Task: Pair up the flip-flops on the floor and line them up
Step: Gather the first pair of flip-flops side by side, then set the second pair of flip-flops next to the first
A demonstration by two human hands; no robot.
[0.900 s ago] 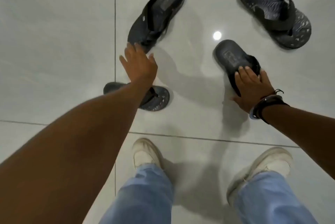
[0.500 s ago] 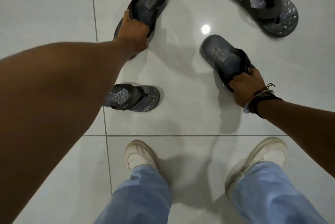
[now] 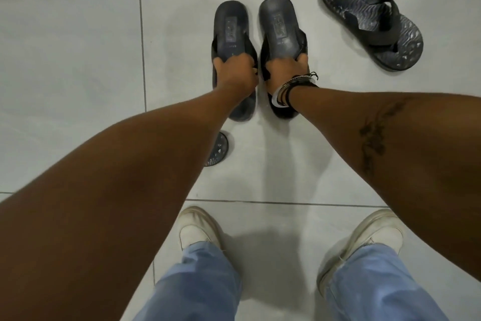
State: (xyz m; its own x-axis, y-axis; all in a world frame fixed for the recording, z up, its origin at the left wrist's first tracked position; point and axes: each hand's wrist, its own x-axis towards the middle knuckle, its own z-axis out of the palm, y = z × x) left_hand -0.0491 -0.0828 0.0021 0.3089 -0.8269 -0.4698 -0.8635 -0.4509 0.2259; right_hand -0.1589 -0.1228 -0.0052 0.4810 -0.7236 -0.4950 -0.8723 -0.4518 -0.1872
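Two plain black flip-flops lie side by side on the pale tiled floor, heels pointing away from me. My left hand (image 3: 233, 71) grips the left flip-flop (image 3: 230, 25) at its strap. The right flip-flop (image 3: 279, 25) is held the same way by my right hand (image 3: 285, 68), which wears wrist bands. A wave-patterned flip-flop (image 3: 369, 21) lies alone at the upper right, angled. Its match (image 3: 218, 149) is mostly hidden under my left forearm; only its tip shows.
My two white shoes (image 3: 197, 229) (image 3: 374, 232) and blue jeans are at the bottom. Grey grout lines cross the floor (image 3: 78, 60). A dark shadow edge runs along the top right.
Both hands have drawn the two plain flip-flops together from apart and angled, so they now sit parallel and close. The view shifted, and my forearm now covers the near patterned flip-flop.
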